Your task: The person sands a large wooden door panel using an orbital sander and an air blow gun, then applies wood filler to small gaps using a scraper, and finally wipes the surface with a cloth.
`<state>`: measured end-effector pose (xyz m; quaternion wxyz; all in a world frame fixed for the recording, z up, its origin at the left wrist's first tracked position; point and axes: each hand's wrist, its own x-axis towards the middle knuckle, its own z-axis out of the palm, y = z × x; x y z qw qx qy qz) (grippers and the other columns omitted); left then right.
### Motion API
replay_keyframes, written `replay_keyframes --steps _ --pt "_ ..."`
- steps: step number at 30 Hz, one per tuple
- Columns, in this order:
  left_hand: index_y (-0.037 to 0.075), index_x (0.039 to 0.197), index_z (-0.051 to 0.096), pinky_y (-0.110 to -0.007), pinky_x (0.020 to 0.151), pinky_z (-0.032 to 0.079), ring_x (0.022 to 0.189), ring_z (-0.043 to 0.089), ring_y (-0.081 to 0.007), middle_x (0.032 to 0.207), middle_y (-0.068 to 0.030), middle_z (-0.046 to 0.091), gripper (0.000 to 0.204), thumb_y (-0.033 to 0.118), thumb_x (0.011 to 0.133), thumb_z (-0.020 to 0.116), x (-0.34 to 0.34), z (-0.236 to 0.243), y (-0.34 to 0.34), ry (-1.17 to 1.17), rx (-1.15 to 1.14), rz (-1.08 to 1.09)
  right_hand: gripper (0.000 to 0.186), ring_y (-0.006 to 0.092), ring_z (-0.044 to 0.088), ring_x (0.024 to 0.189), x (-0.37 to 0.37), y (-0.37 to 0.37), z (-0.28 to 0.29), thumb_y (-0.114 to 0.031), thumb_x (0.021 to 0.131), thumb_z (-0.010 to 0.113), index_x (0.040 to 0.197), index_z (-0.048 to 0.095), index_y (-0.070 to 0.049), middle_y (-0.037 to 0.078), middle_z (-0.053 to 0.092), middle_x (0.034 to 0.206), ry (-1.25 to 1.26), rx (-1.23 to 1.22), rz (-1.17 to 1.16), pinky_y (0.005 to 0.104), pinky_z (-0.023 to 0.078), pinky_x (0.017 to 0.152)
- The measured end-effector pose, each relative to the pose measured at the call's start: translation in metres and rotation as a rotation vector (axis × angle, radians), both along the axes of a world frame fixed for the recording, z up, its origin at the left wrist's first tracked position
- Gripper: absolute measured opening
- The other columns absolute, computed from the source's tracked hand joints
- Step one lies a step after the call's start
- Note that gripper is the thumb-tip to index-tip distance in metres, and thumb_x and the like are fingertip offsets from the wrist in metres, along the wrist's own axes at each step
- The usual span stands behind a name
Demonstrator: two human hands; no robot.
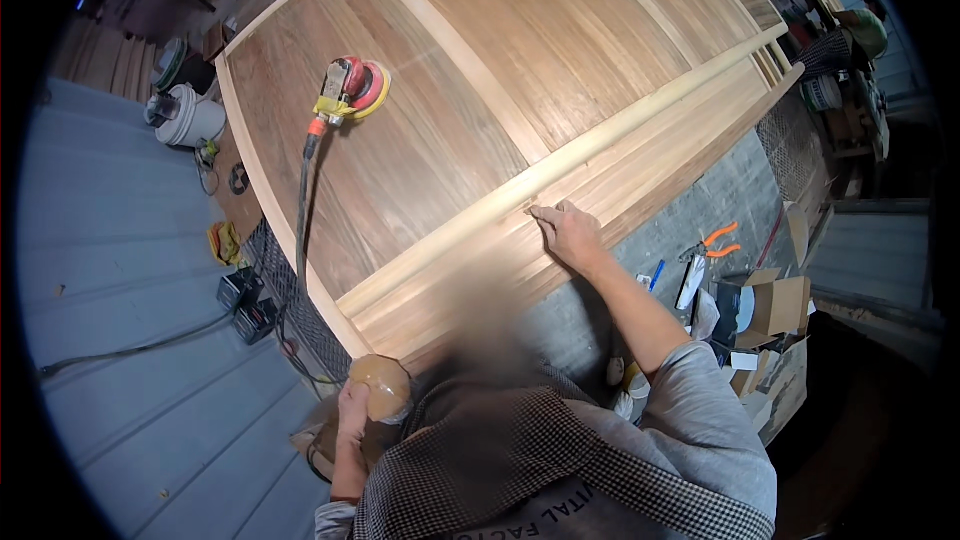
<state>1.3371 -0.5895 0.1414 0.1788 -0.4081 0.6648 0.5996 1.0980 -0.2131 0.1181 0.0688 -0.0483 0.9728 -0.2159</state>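
My left hand (352,402) grips a round, shallow item (380,386) with a smooth tan top, possibly paste on a lid, at the lower left corner of a large wooden panel piece (450,60). My right hand (568,235) rests on the lower plank strip beside a pale rounded rail (650,108), index finger at a small tan spot (529,210), the other fingers curled; whether they hold anything is too small to tell. A red and yellow sander (352,90) lies on the panel, its dark hose running down the left side.
Orange-handled pliers (722,240), a blue marker (657,275) and cardboard boxes (775,305) lie at right. White buckets (190,115), yellow gloves (224,243) and black power-tool batteries (250,305) stand or lie at left, near a corrugated wall (110,240). A person (862,30) is at the upper right.
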Motion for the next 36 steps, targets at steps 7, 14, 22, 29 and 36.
replay_keyframes --steps 7,14,22,29,36 --pt "-0.002 0.113 0.051 -0.026 0.074 0.045 0.084 0.054 -0.0143 0.098 -0.0062 0.057 0.037 0.015 0.08 0.046 -0.015 0.008 0.008 -0.025 -0.036 -0.079 0.02 0.0325 0.058 0.073 -0.005 0.011 -0.005 -0.025 0.08 0.052 0.095 0.064 -0.021 0.015 0.058 0.08 -0.046 -0.026 0.002 0.0421 0.047 0.065" --pt "-0.002 0.115 0.049 -0.027 0.075 0.045 0.086 0.055 -0.0165 0.101 -0.0083 0.057 0.04 0.018 0.081 0.047 0.007 -0.016 -0.012 -0.046 -0.016 -0.027 0.024 0.0327 0.059 0.081 -0.012 0.03 0.029 -0.024 0.078 0.051 0.095 0.064 -0.014 0.016 0.061 0.09 -0.112 -0.127 0.025 0.0385 0.048 0.074" --pt "-0.003 0.113 0.051 -0.028 0.073 0.044 0.083 0.055 -0.0174 0.097 -0.0101 0.058 0.041 0.021 0.08 0.047 0.021 -0.032 -0.028 0.038 -0.112 -0.132 0.02 0.0316 0.058 0.078 -0.044 0.084 -0.003 -0.025 0.079 0.055 0.095 0.066 -0.018 0.015 0.061 0.082 0.037 -0.108 -0.292 0.0397 0.046 0.07" --pt "-0.005 0.113 0.05 -0.028 0.073 0.045 0.085 0.055 -0.0183 0.099 -0.0119 0.058 0.044 0.025 0.08 0.05 0.029 -0.039 -0.034 0.026 -0.126 -0.083 0.019 0.0304 0.058 0.075 -0.048 0.088 -0.005 -0.028 0.08 0.056 0.094 0.066 -0.022 0.013 0.059 0.079 0.02 -0.009 -0.225 0.0401 0.047 0.067" --pt "-0.004 0.108 0.051 -0.028 0.071 0.045 0.082 0.054 -0.0172 0.095 -0.0097 0.057 0.039 0.024 0.081 0.048 -0.008 0.01 0.009 -0.091 -0.14 -0.058 0.019 0.0308 0.058 0.076 -0.049 0.098 0.002 -0.029 0.082 0.053 0.094 0.066 -0.022 0.013 0.059 0.08 -0.031 0.003 -0.179 0.0402 0.048 0.067"
